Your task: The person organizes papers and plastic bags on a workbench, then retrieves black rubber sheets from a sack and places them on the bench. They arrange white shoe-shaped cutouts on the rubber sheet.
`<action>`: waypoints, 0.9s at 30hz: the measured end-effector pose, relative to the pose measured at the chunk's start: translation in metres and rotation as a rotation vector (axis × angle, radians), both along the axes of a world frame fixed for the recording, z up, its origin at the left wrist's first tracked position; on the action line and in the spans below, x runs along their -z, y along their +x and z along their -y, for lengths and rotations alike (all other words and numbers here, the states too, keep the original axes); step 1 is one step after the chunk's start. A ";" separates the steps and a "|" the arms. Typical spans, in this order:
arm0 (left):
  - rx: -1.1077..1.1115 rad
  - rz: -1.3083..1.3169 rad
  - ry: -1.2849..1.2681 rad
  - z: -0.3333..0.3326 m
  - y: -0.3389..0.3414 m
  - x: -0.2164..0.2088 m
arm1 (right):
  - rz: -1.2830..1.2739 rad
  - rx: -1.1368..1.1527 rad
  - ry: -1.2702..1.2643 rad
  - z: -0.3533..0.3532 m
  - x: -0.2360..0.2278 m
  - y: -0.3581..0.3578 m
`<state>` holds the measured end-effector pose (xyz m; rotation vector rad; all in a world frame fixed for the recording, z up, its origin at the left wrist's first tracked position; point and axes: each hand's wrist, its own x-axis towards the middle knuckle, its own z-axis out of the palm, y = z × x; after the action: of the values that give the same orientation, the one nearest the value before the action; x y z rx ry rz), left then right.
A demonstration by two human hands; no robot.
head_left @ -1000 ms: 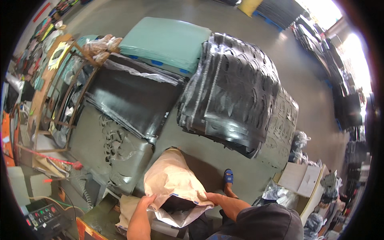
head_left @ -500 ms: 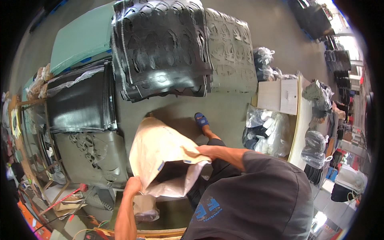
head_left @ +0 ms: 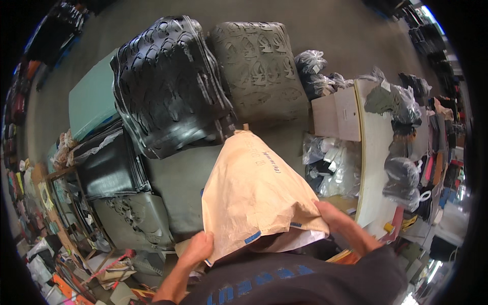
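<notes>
A large tan paper sack spans the space before my body, its narrow end pointing away from me. Its wide mouth faces me and gapes, showing a pale lining and a dark inside. My left hand is closed on the left corner of the mouth. On the opposite side, my right hand grips the right edge, fingers partly hidden by the paper. Small blue strips mark the rim. What the sack contains, if anything, cannot be seen.
Beyond the sack lie a stack of black die-cut sheets and a grey cut-out stack. Black sheets and a green stack are at left. Plastic bags of dark goods sit at right beside a pale board.
The sack has swung right and opened out wider, its far end lifted toward the black stack. My right hand has moved right and my left hand slightly right. The view has turned.
</notes>
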<state>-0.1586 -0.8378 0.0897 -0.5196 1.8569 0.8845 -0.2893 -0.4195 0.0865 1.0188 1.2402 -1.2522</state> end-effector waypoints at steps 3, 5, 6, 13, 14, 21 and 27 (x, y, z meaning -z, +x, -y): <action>0.066 0.020 -0.002 -0.042 -0.062 -0.019 | -0.081 0.228 -0.076 -0.058 -0.018 0.013; 0.165 -0.004 -0.021 -0.062 -0.108 -0.034 | -0.084 0.346 -0.056 -0.079 -0.034 0.019; 0.152 0.016 -0.024 -0.071 -0.133 -0.040 | -0.112 0.351 -0.049 -0.085 -0.042 0.019; 0.252 -0.115 0.067 -0.102 -0.291 -0.095 | -0.132 0.799 -0.183 -0.085 -0.089 -0.021; 0.255 -0.127 0.067 -0.101 -0.312 -0.098 | -0.169 0.776 -0.127 -0.084 -0.091 -0.037; 0.268 -0.236 0.153 -0.056 -0.489 -0.046 | -0.249 0.719 -0.043 -0.023 -0.101 -0.245; 0.074 -0.214 0.300 0.008 -0.695 -0.014 | -0.161 0.469 0.194 0.041 -0.153 -0.567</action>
<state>-0.8532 -0.8460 0.1032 -0.1741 1.8747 1.1811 -0.8559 -0.4607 0.2390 1.4296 1.3076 -1.6189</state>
